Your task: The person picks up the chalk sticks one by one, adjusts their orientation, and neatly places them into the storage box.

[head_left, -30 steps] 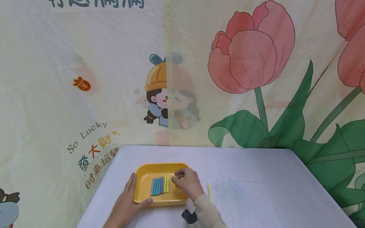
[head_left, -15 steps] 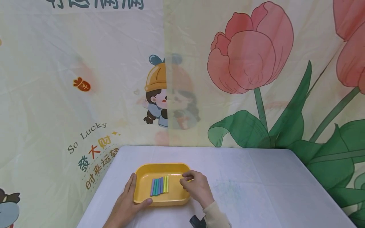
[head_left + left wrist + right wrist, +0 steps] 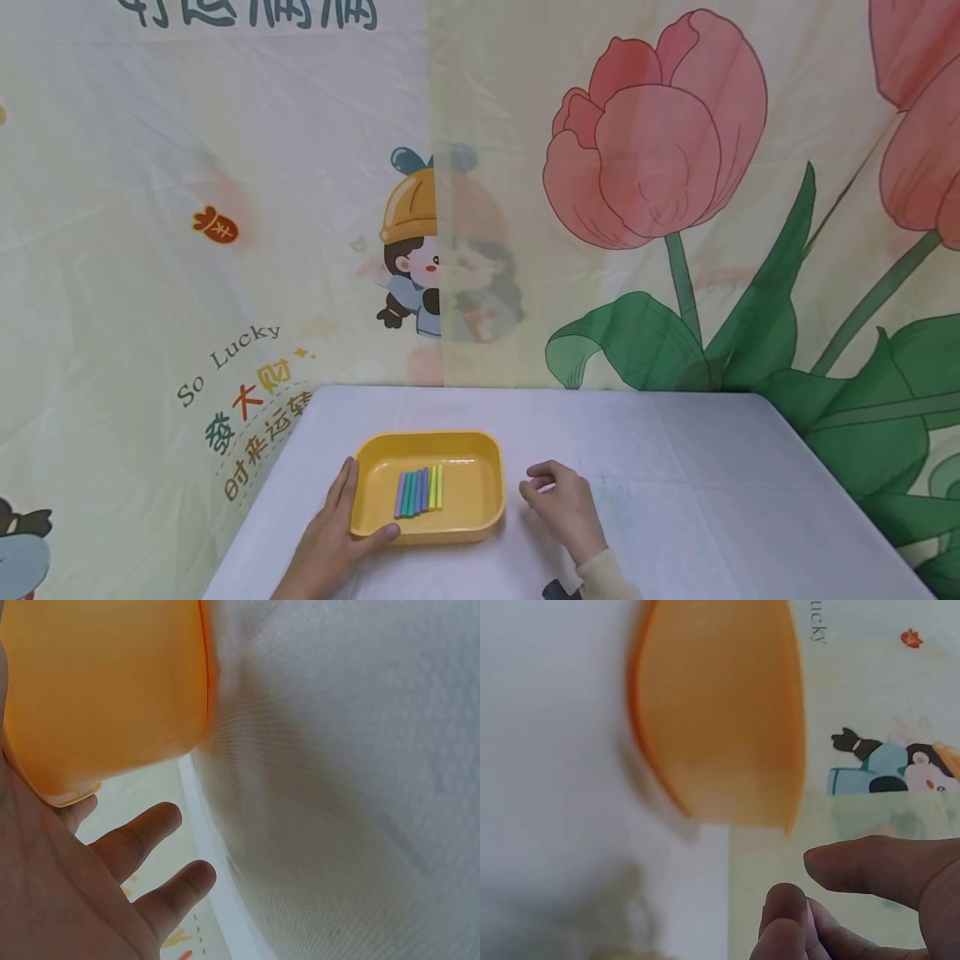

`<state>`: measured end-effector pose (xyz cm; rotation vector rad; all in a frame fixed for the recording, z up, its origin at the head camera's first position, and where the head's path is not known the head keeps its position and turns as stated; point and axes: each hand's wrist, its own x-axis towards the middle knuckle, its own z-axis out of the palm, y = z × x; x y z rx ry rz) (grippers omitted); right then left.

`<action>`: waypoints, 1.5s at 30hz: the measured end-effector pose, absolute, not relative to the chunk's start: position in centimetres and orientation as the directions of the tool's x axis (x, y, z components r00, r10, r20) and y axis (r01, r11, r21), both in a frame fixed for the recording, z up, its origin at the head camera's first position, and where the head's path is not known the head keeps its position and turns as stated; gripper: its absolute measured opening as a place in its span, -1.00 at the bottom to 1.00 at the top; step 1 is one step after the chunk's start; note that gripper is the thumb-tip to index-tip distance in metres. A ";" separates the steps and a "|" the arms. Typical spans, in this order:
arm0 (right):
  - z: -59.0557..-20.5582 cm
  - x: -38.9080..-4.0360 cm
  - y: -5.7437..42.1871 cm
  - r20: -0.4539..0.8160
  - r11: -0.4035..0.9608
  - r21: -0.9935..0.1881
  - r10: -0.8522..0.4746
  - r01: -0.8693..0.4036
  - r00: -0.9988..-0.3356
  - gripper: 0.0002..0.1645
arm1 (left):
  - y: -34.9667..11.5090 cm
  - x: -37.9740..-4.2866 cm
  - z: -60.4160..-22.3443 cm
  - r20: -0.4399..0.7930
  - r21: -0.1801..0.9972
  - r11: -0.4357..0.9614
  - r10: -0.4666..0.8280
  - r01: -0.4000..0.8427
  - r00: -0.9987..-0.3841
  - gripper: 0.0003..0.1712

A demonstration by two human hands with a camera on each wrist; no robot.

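Note:
A yellow tray [image 3: 491, 500] lies on the white table, holding a row of thin purple, teal, blue and yellow sticks [image 3: 420, 492]. My left hand [image 3: 333, 521] rests along the tray's left side, its thumb over the front rim. From the left wrist, its fingers [image 3: 169, 896] look straight and spread beside the tray wall [image 3: 105, 682]. Right of the tray and apart from it, my right hand [image 3: 566, 504] hovers with loosely bent fingers and holds nothing. The right wrist view shows a gap between its thumb [image 3: 870, 866] and fingertips, with the tray's outer wall [image 3: 720, 712] beyond.
Faint blue-green smudges [image 3: 615, 496] mark the white tablecloth [image 3: 705, 517] right of the right hand. Behind the table hangs a printed cloth [image 3: 495, 358] with tulips and a cartoon figure. A dark device [image 3: 558, 590] sits at the right wrist.
My right hand has moved rightward, from over the tray to beside it. A yellow stick seen on the table at first is now hidden, with the hand over its spot. The left hand stays put.

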<state>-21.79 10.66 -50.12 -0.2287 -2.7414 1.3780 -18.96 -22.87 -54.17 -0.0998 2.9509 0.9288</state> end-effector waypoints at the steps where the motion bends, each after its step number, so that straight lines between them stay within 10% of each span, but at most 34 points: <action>1: -50.4 -21.8 11.0 -0.018 0.596 -0.794 0.175 0.121 -0.984 -0.67 | -22.9 -18.9 -54.2 -0.065 0.570 0.818 -0.048 -0.077 -0.997 0.58; 15: -53.0 -21.9 12.4 -0.170 0.699 -0.625 0.313 0.348 -0.934 -0.62 | -22.8 -19.0 -54.1 -0.091 0.572 0.814 -0.061 -0.103 -0.994 0.59; 45: -53.3 -21.9 12.5 -0.158 0.736 -0.594 0.290 0.325 -0.944 -0.72 | -22.7 -19.1 -54.2 -0.074 0.560 0.824 -0.055 -0.087 -0.996 0.59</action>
